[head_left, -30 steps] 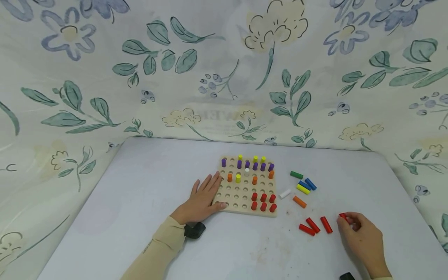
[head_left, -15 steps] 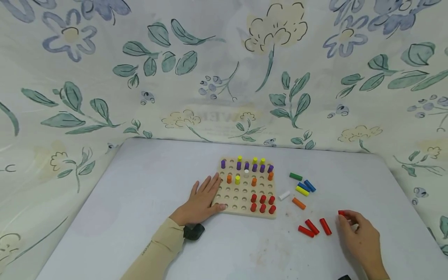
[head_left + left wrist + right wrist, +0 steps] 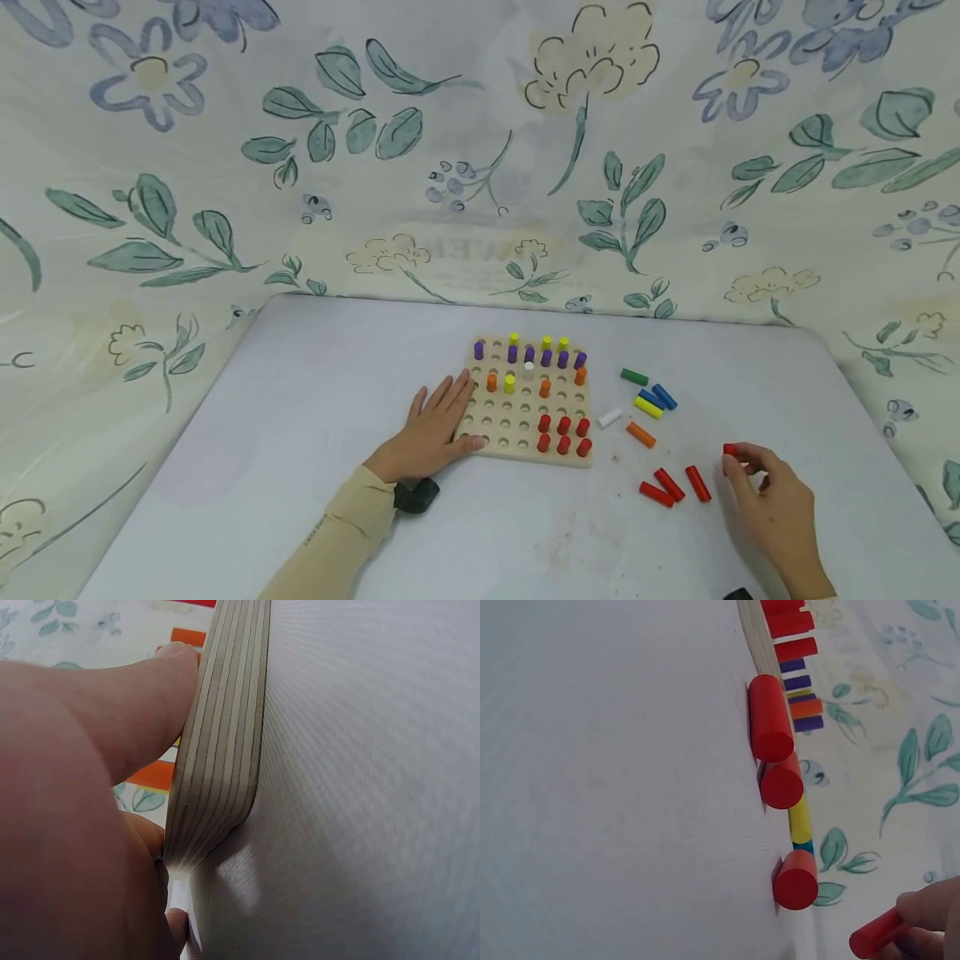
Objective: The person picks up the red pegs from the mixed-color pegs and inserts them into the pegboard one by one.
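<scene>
My left hand (image 3: 422, 433) lies along the left edge of a wooden pegboard (image 3: 495, 421), fingers straight, thumb over its front left corner. The left wrist view shows the board's layered side edge (image 3: 221, 727) right by the thumb (image 3: 142, 697). At the right, my right hand (image 3: 776, 504) pinches a red peg (image 3: 877, 934) between thumb and fingertips. Three red pegs (image 3: 697, 483) lie loose on the table to the left of that hand. Standing in the board are red pegs (image 3: 563, 425) at the front right, with purple, yellow, orange and white pegs farther back.
Right of the board lie a white peg (image 3: 611, 417), an orange peg (image 3: 641, 434), a yellow peg (image 3: 648, 407), a green peg (image 3: 634, 377) and two blue ones (image 3: 664, 396). A flower-patterned cloth (image 3: 480, 225) hangs behind the white table (image 3: 337, 350).
My right hand has shifted slightly, and the red peg in it has tipped more upright. The left hand keeps its place on the board.
</scene>
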A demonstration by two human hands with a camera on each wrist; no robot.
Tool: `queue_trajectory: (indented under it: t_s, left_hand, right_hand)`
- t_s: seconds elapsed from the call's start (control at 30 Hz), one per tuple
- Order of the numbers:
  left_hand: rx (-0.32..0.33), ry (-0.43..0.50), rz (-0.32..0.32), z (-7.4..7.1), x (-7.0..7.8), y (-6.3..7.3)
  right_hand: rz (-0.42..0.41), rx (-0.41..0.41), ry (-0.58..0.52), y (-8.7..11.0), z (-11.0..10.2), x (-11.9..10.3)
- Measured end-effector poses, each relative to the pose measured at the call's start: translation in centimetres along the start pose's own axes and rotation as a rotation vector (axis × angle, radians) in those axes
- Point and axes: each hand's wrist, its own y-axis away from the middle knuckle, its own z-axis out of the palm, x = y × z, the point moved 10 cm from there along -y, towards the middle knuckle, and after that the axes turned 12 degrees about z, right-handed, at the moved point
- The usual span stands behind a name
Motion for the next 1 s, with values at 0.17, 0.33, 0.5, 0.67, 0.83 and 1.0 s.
queue_trajectory:
  t_s: [0.17, 0.33, 0.5, 0.67, 0.83, 1.0]
  left_hand:
    - [-0.006, 0.001, -0.001, -0.1, 0.1, -0.1]
    - [-0.004, 0.0, -0.002, -0.1, 0.1, 0.0]
    - [-0.012, -0.007, 0.0, -0.1, 0.1, 0.1]
    - [-0.018, -0.004, -0.004, -0.1, 0.1, 0.1]
    - [-0.017, -0.006, -0.003, -0.1, 0.1, 0.1]
    - [-0.013, -0.012, 0.001, -0.1, 0.0, 0.1]
  right_hand:
    - [-0.061, 0.032, -0.003, 0.0, -0.4, -0.9]
    - [-0.101, 0.034, -0.021, -0.1, -0.3, -1.9]
    - [-0.135, 0.027, -0.038, 0.1, 0.0, -3.5]
    - [-0.149, -0.012, -0.039, 0.1, 0.8, -5.0]
    - [-0.197, -0.028, -0.058, 0.2, 1.4, -6.3]
    - [-0.255, -0.036, -0.093, 0.7, 1.8, -7.5]
